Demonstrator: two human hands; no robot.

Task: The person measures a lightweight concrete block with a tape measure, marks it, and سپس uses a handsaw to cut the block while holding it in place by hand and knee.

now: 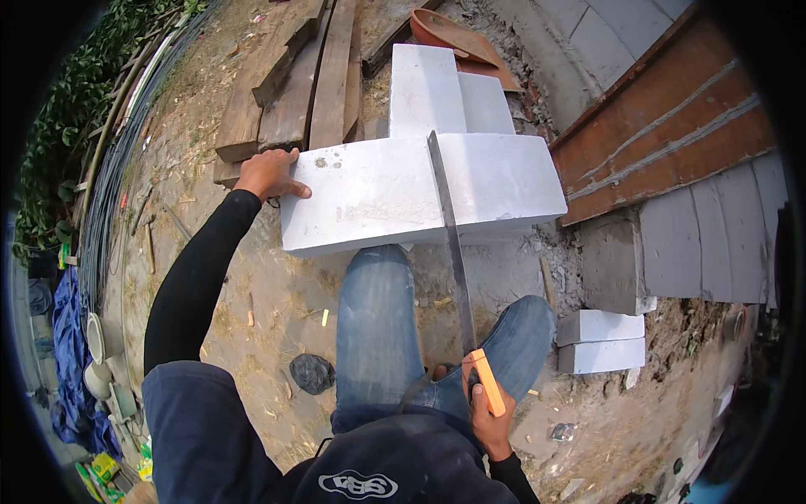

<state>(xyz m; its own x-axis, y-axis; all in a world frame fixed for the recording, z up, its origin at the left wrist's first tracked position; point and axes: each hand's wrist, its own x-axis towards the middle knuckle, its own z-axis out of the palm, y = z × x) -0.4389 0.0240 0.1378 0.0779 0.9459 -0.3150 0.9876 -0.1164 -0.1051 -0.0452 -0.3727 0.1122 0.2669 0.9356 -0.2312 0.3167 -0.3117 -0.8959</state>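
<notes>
A long white lightweight concrete block lies crosswise in front of my knees, on top of other white blocks. My left hand rests on its left end, thumb spread on the top face and fingers over the far edge. In my right hand is a hand saw with an orange and black handle, gripped low near my lap. The saw's blade runs away from me across the block, right of its middle. Whether the teeth have cut into the block I cannot tell.
Wooden beams lie beyond the block at the left. An orange-red bowl sits at the far side. At the right lean a brown board and a block wall. Two white blocks are stacked below it. A black bag lies beside my leg.
</notes>
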